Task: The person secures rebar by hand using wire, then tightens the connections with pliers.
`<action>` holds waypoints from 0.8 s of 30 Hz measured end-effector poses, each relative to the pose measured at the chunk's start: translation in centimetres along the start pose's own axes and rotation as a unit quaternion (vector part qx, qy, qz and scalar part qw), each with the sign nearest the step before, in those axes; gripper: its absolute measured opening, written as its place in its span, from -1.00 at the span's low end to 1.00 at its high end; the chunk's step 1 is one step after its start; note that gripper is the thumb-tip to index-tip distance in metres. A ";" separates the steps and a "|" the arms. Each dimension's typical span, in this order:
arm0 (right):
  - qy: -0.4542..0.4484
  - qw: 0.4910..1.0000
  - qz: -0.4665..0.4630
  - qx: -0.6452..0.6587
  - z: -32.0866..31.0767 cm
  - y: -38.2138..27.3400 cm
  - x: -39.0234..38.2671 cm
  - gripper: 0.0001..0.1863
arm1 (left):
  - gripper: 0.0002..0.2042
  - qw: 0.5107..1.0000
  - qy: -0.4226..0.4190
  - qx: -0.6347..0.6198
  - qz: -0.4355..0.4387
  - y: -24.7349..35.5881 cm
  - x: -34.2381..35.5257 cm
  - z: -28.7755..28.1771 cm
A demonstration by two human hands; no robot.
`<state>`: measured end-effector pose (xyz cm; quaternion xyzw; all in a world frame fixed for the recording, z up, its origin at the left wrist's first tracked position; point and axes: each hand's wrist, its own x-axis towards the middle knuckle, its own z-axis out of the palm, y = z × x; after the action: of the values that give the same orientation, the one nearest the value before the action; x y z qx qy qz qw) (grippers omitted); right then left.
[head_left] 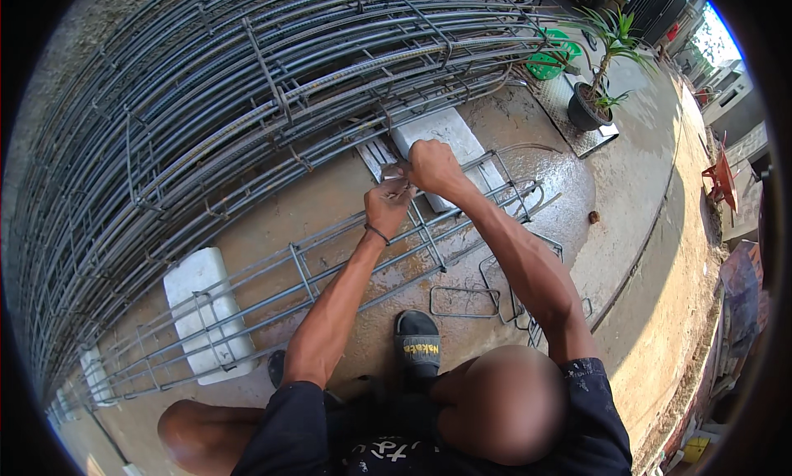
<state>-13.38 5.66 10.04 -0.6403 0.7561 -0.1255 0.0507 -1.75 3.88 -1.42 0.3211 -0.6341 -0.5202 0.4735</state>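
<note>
My left hand point(386, 204) is closed at the upper rails of a long steel rebar cage point(301, 271) lying across white blocks point(200, 303). Just right of it and slightly higher, my right hand point(433, 164) is also closed, its fingers curled at the same spot over another white block point(445, 125). Small dark metal bits show between the two hands; whether they are wire or a tool, I cannot make out. The cage has rectangular stirrups along its length.
Stacked rebar cages point(206, 80) fill the upper left. Loose stirrups point(462, 301) lie at right of my sandal point(417, 352). A potted plant point(587, 109), green plastic item point(551, 59), checker plate point(569, 134) and red wheelbarrow point(723, 183) stand toward the right.
</note>
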 end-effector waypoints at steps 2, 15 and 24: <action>0.012 0.999 -0.040 -0.002 0.1 -0.1 0.1 -0.66 | -0.89 0.995 0.008 0.077 -0.069 1.0 0.2 0.0; -0.016 0.982 -0.189 -0.013 1.0 1.3 -2.1 -0.88 | -0.86 0.989 -0.029 -0.027 -0.143 -1.2 1.8 -1.2; -0.056 0.980 -0.186 -0.045 2.8 3.3 -4.4 -0.87 | -0.83 0.958 0.077 -0.122 -0.248 0.9 2.9 0.4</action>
<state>-15.14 10.13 6.13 -0.7772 0.6248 -0.0626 0.0396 -3.03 1.63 0.19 0.4473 -0.4279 -0.6685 0.4123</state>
